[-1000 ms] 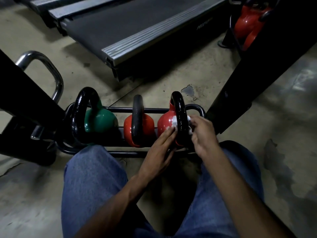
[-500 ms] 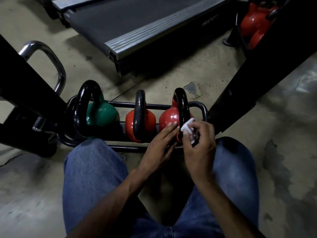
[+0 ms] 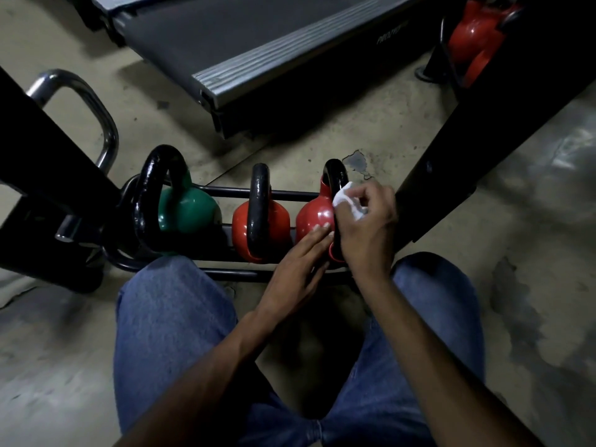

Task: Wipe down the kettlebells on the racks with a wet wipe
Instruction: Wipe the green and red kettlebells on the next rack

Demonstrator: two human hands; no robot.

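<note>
The right-hand red kettlebell (image 3: 314, 217) sits at the end of the low black rack (image 3: 225, 190). Our right hand (image 3: 367, 230) pinches a crumpled wet wipe (image 3: 346, 200) against its black handle, and our left hand (image 3: 296, 272) lays straight fingers on its red body. Left of it stand a middle red kettlebell (image 3: 277, 224) and a green kettlebell (image 3: 187, 209). A slanted black post (image 3: 451, 156) crowds the right, and a treadmill (image 3: 258, 43) lies beyond.
</note>
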